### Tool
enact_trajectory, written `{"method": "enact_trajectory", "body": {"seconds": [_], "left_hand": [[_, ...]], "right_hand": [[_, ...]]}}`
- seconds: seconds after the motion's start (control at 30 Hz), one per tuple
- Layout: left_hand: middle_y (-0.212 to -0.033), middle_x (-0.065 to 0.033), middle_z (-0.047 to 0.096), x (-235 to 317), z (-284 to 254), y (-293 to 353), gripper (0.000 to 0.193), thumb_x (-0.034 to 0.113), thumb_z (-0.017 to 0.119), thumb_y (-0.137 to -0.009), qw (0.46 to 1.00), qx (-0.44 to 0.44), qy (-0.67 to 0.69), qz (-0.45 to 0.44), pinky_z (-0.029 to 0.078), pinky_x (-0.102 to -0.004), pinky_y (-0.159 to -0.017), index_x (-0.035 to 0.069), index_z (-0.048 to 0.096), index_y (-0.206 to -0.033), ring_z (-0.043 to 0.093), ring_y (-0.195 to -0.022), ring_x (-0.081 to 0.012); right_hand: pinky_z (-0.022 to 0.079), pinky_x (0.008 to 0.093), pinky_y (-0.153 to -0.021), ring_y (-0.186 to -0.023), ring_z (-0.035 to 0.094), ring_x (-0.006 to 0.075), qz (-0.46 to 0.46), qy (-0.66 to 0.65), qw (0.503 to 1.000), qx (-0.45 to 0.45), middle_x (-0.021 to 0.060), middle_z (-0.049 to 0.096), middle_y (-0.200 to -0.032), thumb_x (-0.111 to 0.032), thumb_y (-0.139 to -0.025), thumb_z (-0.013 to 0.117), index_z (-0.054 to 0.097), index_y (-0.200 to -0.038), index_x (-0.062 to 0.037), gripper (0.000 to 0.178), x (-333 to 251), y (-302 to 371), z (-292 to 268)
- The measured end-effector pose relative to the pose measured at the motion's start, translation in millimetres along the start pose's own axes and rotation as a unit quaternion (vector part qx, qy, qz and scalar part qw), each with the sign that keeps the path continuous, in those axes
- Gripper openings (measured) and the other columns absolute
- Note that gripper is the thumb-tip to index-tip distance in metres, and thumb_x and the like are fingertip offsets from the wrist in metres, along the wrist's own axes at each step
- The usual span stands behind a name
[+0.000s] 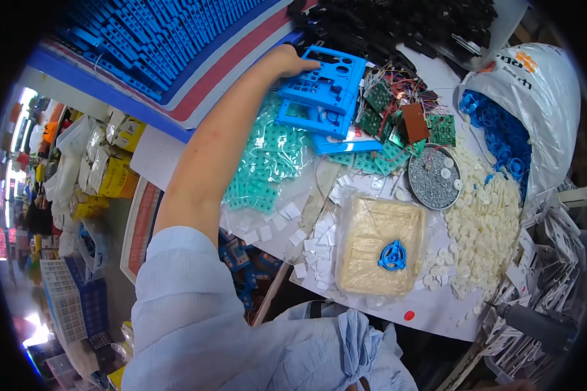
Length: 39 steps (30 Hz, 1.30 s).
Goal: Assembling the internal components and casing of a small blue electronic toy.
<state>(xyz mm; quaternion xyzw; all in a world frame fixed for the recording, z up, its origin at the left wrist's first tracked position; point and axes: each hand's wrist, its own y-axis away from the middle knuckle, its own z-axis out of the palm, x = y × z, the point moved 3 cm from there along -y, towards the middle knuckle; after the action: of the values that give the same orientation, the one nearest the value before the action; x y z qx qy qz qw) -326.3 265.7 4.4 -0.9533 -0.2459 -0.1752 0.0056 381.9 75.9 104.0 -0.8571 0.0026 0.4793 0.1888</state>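
The left hand [292,60] reaches to the upper middle of the frame, its fingers curled over the upper left corner of the top blue plastic panel [326,81], a flat moulded rectangle pierced with square and round cut-outs; at least three such panels lie stacked and fanned there, though the exact count is hard to tell. The right hand is out of view. Just beneath and left of the stack spreads a heap of teal rubbery keypad sheets [267,163] in clear film, too many to count. Right of the panels lies a tangle of green circuit boards [398,117] with thin coloured wires, several of them. Lower, in the centre right, one round metal dish [434,177] holds small grey screws, and beside it a wide scatter of cream plastic discs [482,221] covers the white counter [430,306]. One clear bag of pale fibrous stuff [378,244] carries a single blue spoked wheel [392,255]. One white sack [535,98] at the upper right spills blue wheels. A black-handled power screwdriver [535,324] lies at the lower right.
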Motion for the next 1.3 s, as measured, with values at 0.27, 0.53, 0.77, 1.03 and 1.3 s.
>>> {"method": "enact_trajectory", "body": {"seconds": [0.27, 0.53, 0.77, 1.03, 1.3], "left_hand": [[-0.092, -0.0110, 0.071, 18.6, -66.0, 102.6, 0.037, 0.026, 0.071, -0.095, 0.887, 0.180, 0.416, 0.091, 0.053, -0.0315, -0.059, -0.004, 0.063, -0.115, 0.067, -0.073, -0.0148], [-0.108, -0.0074, 0.064, 101.3, 5.8, 292.8, 0.034, 0.021, 0.054, -0.105, 0.759, 0.074, 0.641, 0.079, 0.054, -0.0325, -0.075, 0.001, 0.048, -0.131, 0.063, -0.092, -0.0129], [-0.126, -0.0120, 0.058, 121.1, 54.2, 347.6, 0.051, 0.015, 0.060, -0.100, 0.712, 0.054, 0.696, 0.074, 0.055, -0.0325, -0.089, 0.001, 0.037, -0.142, 0.064, -0.109, -0.0178], [-0.125, -0.0103, 0.059, 110.5, 60.9, 360.2, 0.052, 0.005, 0.058, -0.100, 0.692, -0.074, 0.717, -0.049, 0.055, -0.0297, -0.084, 0.006, 0.036, -0.146, 0.064, -0.104, -0.0142], [-0.136, -0.0148, 0.057, 102.2, 67.0, 368.1, 0.060, 0.005, 0.058, -0.100, 0.695, -0.130, 0.706, -0.041, 0.054, -0.0375, -0.097, 0.003, 0.030, -0.153, 0.062, -0.119, -0.0220]], "right_hand": [[0.058, 0.0355, -0.074, -0.091, 0.069, 0.0248, 0.050, -0.149, 0.976, -0.151, 0.0177, 0.065, -0.118, -0.027, -0.082, 0.072, 0.045, -0.146, 0.0029, 0.076, -68.1, 66.9, 78.7], [0.052, 0.0308, -0.092, -0.108, 0.064, 0.0173, 0.061, -0.382, 0.879, -0.280, 0.0129, 0.063, -0.125, -0.003, -0.091, 0.064, 0.046, -0.143, 0.0043, 0.056, -89.7, 44.0, 192.6], [0.050, 0.0307, -0.091, -0.105, 0.063, 0.0174, -0.065, -0.187, 0.921, -0.335, 0.0115, 0.064, -0.123, -0.018, -0.090, 0.076, 0.053, -0.140, 0.0036, 0.059, -109.4, 47.3, 240.3], [0.051, 0.0363, -0.101, -0.123, 0.057, 0.0218, 0.161, -0.377, 0.816, -0.407, 0.0137, 0.056, -0.138, -0.010, -0.086, 0.080, 0.031, -0.154, 0.0018, 0.085, -55.4, 53.2, 227.3], [0.047, 0.0353, -0.107, -0.131, 0.053, 0.0189, 0.193, -0.472, 0.721, -0.470, 0.0132, 0.050, -0.144, 0.001, -0.092, 0.069, 0.025, -0.154, 0.0000, 0.076, -68.0, 82.0, 231.6]]}}
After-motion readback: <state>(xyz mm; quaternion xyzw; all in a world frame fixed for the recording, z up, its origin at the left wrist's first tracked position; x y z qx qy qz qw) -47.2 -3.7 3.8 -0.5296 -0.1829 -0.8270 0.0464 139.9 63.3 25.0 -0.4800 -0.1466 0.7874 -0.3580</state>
